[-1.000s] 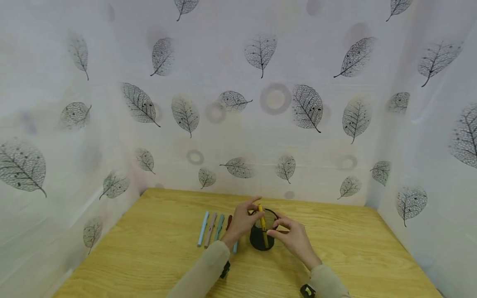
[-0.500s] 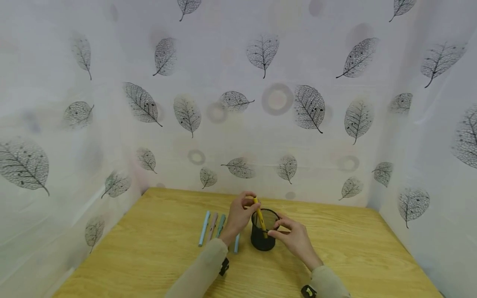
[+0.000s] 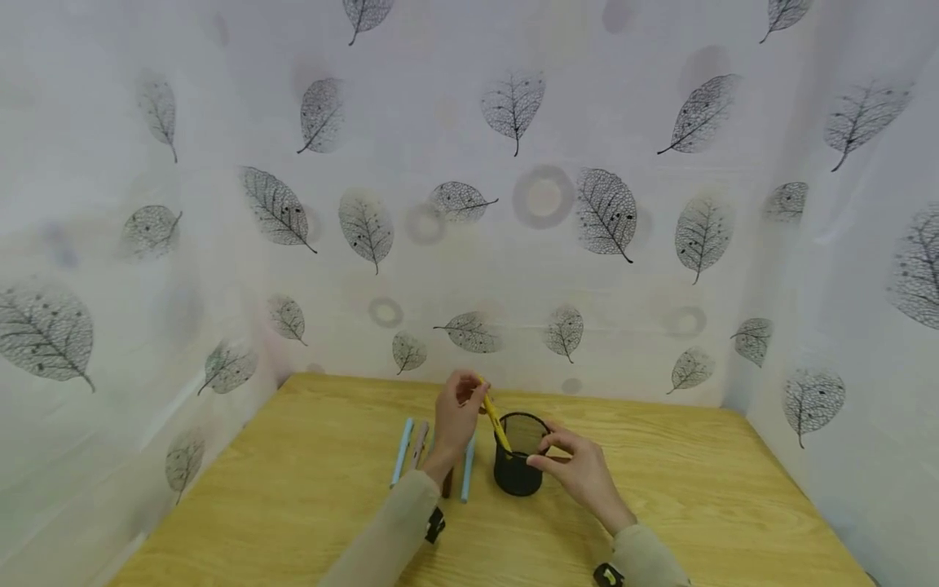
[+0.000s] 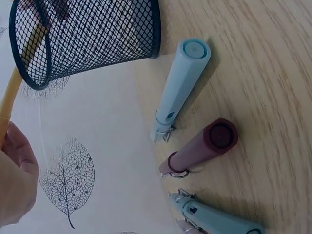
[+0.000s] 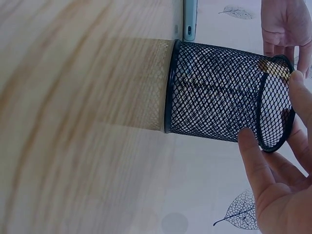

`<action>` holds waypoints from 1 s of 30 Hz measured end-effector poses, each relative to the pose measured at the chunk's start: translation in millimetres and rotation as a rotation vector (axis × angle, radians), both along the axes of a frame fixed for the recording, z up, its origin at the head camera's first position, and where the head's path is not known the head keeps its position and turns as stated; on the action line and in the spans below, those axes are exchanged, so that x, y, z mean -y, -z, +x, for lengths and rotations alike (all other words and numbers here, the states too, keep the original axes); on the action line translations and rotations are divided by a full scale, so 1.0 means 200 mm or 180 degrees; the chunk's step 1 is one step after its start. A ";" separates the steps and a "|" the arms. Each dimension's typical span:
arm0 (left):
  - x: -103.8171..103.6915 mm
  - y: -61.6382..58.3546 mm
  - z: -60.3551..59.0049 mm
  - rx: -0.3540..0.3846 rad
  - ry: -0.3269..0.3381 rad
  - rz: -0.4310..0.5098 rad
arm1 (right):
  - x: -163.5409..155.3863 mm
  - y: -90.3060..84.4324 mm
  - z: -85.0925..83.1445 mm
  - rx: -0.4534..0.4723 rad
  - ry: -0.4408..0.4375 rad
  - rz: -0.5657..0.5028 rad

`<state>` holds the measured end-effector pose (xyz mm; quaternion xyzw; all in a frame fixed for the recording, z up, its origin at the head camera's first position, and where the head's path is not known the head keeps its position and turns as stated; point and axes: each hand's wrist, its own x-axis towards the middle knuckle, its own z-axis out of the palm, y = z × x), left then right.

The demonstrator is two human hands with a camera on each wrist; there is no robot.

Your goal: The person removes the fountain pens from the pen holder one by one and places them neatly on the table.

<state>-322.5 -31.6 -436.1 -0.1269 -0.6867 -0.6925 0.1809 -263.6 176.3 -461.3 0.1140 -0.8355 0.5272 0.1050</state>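
Meanwhile the left hand point(image 3: 456, 413) pinches a yellow pen point(image 3: 495, 424) tilted in the mesh cup point(image 3: 517, 477), whose rim the right hand point(image 3: 579, 473) grips.

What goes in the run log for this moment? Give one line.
left hand: holds yellow pen | pen tip in mesh cup | right hand: steadies cup rim

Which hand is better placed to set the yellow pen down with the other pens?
Left, probably. The left hand already grips the yellow pen, and the pens lie just below it. The right hand holds the cup.
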 end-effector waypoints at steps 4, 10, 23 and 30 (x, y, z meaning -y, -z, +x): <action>0.02 -0.01 0.01 -0.0006 -0.0178 0.0098 | 0.00 0.01 0.00 0.0027 -0.0005 -0.0003; 0.06 -0.06 0.01 -0.0116 -0.0183 0.0194 | 0.01 -0.02 0.00 0.0020 -0.0015 -0.0017; 0.16 -0.04 0.00 0.0051 -0.0042 0.0707 | 0.01 -0.03 0.00 0.0132 -0.0042 -0.0041; 0.22 -0.02 -0.01 0.0129 -0.0093 0.0604 | 0.00 -0.02 0.01 0.0098 -0.0019 -0.0049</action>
